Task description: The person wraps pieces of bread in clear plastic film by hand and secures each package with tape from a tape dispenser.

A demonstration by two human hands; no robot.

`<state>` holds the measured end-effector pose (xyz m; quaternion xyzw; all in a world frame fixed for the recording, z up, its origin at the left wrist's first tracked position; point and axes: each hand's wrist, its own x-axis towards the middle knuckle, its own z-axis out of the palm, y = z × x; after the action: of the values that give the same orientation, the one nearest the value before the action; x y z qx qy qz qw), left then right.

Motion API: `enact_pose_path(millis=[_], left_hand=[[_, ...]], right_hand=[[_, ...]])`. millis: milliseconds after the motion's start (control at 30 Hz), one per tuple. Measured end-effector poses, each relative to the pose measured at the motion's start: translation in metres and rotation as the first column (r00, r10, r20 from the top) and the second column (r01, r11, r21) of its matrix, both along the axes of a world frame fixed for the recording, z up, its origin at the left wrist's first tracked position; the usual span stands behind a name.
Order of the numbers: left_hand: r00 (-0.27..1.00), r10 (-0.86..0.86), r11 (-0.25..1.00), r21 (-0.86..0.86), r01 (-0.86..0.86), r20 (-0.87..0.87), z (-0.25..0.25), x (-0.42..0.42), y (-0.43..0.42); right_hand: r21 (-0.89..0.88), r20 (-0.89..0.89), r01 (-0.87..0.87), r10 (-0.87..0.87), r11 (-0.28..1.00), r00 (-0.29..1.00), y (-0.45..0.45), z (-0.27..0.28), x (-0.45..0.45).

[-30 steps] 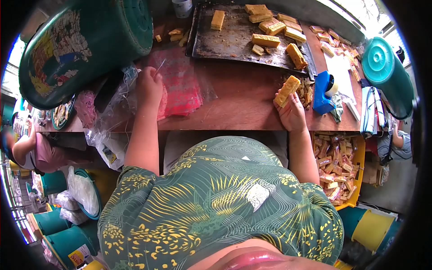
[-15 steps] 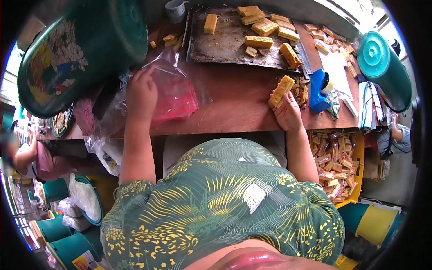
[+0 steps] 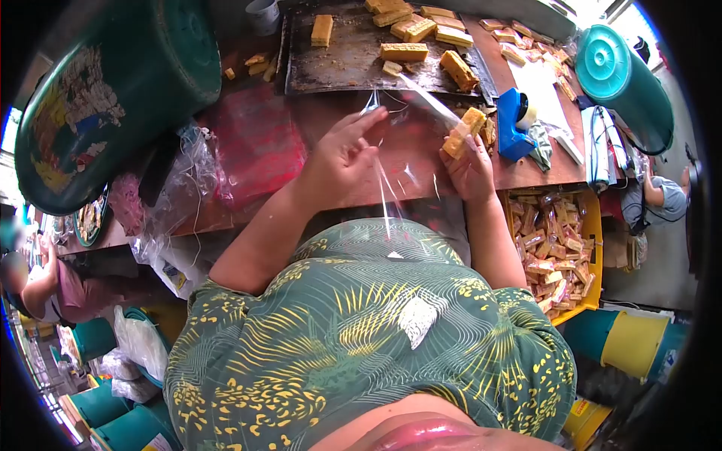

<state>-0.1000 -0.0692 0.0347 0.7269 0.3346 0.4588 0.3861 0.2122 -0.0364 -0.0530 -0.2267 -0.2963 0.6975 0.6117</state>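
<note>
My left hand [image 3: 346,154] is raised over the middle of the table edge, fingers bent round a clear plastic sheet [image 3: 398,161]. The sheet stretches toward my right hand [image 3: 470,169], which grips a golden wafer-like bar [image 3: 463,133] upright between thumb and fingers. The sheet's right side touches or nearly touches the bar. A stack of red-printed clear sheets [image 3: 252,146] lies on the table left of my left hand. Beyond my hands is a dark metal tray [image 3: 331,68] with several loose bars [image 3: 404,52]. A blue tape dispenser [image 3: 514,124] stands right of the held bar.
A large green bucket [image 3: 105,113] lies tilted at the left, crumpled plastic [image 3: 184,180] beside it. Wrapped bars fill a yellow crate [image 3: 594,263] below the table's right side. A green bin [image 3: 628,90] stands back right. Other people sit at far left [image 3: 41,278] and far right [image 3: 662,197].
My left hand has moved right from the stack, drawing a clear sheet over toward the bar. My right hand still holds the bar. The whole view has shifted somewhat.
</note>
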Motion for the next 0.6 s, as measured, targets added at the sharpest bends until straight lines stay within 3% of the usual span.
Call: enact_pose_path(millis=[33, 100, 233, 333, 500, 567, 600], left_hand=[[0.993, 0.055, 0.995, -0.081, -0.064, -0.104, -0.023, -0.008, 0.004], [0.968, 0.105, 0.992, -0.049, -0.119, -0.23, -0.066, -0.025, 0.008], [0.958, 0.062, 0.979, -0.168, -0.112, -0.28, -0.063, -0.032, 0.001], [0.905, 0.156, 0.985, 0.127, -0.114, -0.397, -0.073, -0.033, 0.007], [0.842, 0.199, 0.977, 0.171, -0.129, -0.502, -0.073, -0.033, 0.005], [0.801, 0.203, 0.978, 0.153, -0.14, -0.563, -0.069, -0.037, 0.004], [0.758, 0.202, 0.979, 0.125, -0.159, -0.621, -0.062, -0.039, 0.0]], right_hand=[[0.007, 0.027, 0.015, -0.015, 1.0, 1.0, -0.001, 0.0, 0.004], [0.026, 0.042, 0.048, -0.049, 0.999, 0.998, -0.002, 0.007, 0.009], [0.066, 0.071, 0.064, -0.068, 0.996, 0.995, -0.002, 0.033, 0.009], [0.068, 0.111, -0.044, 0.036, 0.997, 0.993, -0.004, 0.053, -0.015], [-0.011, 0.17, -0.36, 0.356, 0.933, 0.919, -0.01, 0.027, -0.078], [-0.081, 0.257, -0.353, 0.362, 0.932, 0.896, -0.008, 0.007, -0.088], [-0.133, 0.155, -0.335, 0.354, 0.933, 0.922, -0.008, 0.011, -0.089]])
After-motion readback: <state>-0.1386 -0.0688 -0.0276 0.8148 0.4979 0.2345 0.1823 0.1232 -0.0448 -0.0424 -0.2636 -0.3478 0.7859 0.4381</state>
